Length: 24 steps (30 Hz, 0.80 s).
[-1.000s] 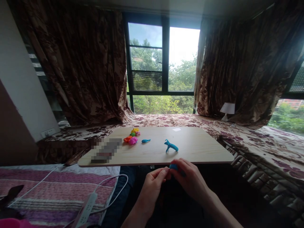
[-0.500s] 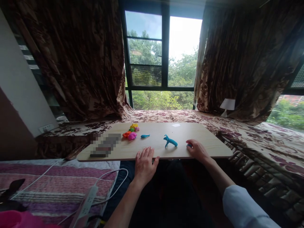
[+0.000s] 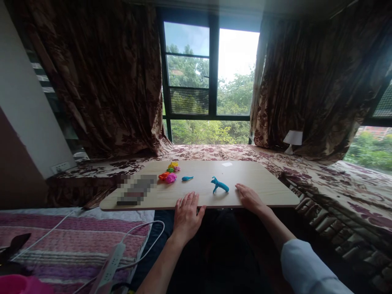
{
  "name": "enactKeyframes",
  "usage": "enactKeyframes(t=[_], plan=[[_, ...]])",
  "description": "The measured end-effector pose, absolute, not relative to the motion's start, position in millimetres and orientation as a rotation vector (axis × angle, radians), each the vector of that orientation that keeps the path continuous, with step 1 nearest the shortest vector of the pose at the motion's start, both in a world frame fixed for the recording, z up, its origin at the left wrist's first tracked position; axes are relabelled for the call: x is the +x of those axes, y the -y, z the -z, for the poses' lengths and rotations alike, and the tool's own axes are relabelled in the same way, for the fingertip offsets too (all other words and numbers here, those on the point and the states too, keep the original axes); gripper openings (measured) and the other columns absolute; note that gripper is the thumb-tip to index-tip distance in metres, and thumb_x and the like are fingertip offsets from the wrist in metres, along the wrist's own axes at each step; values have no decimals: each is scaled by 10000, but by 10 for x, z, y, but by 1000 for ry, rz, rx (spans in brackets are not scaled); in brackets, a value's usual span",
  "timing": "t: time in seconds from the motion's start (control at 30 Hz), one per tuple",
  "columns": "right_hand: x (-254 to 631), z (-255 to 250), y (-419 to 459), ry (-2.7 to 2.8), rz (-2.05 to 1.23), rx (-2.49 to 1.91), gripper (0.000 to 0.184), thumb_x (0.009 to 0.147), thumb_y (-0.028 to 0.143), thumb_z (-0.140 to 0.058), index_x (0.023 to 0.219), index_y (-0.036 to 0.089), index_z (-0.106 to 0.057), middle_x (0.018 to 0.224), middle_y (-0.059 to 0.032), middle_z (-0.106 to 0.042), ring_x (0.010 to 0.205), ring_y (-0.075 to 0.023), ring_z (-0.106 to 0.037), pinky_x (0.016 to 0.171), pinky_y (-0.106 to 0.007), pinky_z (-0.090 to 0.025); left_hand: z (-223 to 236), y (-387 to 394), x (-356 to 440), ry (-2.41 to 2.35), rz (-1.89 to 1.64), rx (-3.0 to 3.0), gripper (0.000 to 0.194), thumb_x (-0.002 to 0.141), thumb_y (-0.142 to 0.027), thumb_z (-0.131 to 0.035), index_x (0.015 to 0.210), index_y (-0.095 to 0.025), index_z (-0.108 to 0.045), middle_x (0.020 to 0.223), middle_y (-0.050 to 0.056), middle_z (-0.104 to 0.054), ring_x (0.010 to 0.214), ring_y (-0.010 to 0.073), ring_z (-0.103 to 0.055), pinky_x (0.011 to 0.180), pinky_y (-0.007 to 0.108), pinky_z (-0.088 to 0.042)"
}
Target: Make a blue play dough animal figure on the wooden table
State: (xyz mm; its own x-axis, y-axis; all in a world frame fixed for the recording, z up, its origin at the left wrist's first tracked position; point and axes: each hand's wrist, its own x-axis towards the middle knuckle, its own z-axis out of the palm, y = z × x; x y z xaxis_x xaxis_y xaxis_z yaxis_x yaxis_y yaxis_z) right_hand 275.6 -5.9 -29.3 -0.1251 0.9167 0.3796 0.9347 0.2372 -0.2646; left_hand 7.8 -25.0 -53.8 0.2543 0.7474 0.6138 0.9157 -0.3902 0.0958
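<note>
On the pale wooden tabletop [image 3: 196, 196], a blue clay figure [image 3: 220, 185] with a thick body, legs and thin projections at its head stands between my hands. My right hand [image 3: 249, 199] lies flat just right of the figure, fingers stretched out and pointing toward it. Whatever is beneath that palm is hidden. Resting on the near edge, my left hand [image 3: 187, 210] has its fingers extended and holds nothing visible. A small tapered blue clay piece [image 3: 187, 178] lies beyond the left hand.
Yellow [image 3: 174, 164], green [image 3: 170, 170], orange [image 3: 163, 176] and pink [image 3: 170, 178] clay lumps cluster at the back left. A pixelated dark object [image 3: 137, 191] is on the left. A power strip [image 3: 110, 265] lies on the bed; a lamp [image 3: 293, 138] stands back right.
My right hand has gone from a curled grip on a small blue piece to lying flat, a little farther left. That blue piece is out of sight. The left hand stays put.
</note>
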Motion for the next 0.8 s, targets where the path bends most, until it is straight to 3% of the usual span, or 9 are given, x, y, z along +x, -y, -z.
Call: enactKeyframes(t=[0.2, 0.33, 0.43, 0.8], plan=[[2721, 373, 464, 2191, 99, -1689, 482, 877, 311, -328, 1315, 133, -422, 1392, -95, -383, 1297, -205, -298, 1067, -351, -215, 553, 254, 81, 1540, 840, -2224, 455, 878, -415, -334, 1235, -177, -486, 1315, 97, -492, 1240, 237, -380, 1049, 444, -226], [2730, 385, 435, 2247, 113, -1728, 689, 731, 374, -529, 1352, 134, -352, 1420, -119, -326, 1315, -242, -247, 1071, -402, -169, 566, 236, 83, 1532, 827, -2231, 462, 882, -417, -326, 1244, -172, -476, 1322, 102, -483, 1245, 240, -372, 1047, 454, -225], [2748, 364, 310, 2273, 128, -1764, 795, 634, 336, -595, 1357, 131, -335, 1422, -129, -319, 1312, -254, -248, 1064, -415, -166, 571, 218, 86, 1523, 836, -2234, 461, 882, -416, -325, 1247, -176, -473, 1322, 97, -484, 1246, 237, -373, 1046, 455, -226], [2663, 544, 598, 2293, 428, -1746, 856, 597, 138, -497, 1402, 100, -208, 1476, -113, -180, 1350, -244, -111, 1072, -431, -76, 562, 252, 77, 1543, 842, -2230, 459, 883, -414, -321, 1244, -176, -476, 1319, 99, -487, 1241, 234, -377, 1052, 451, -214]])
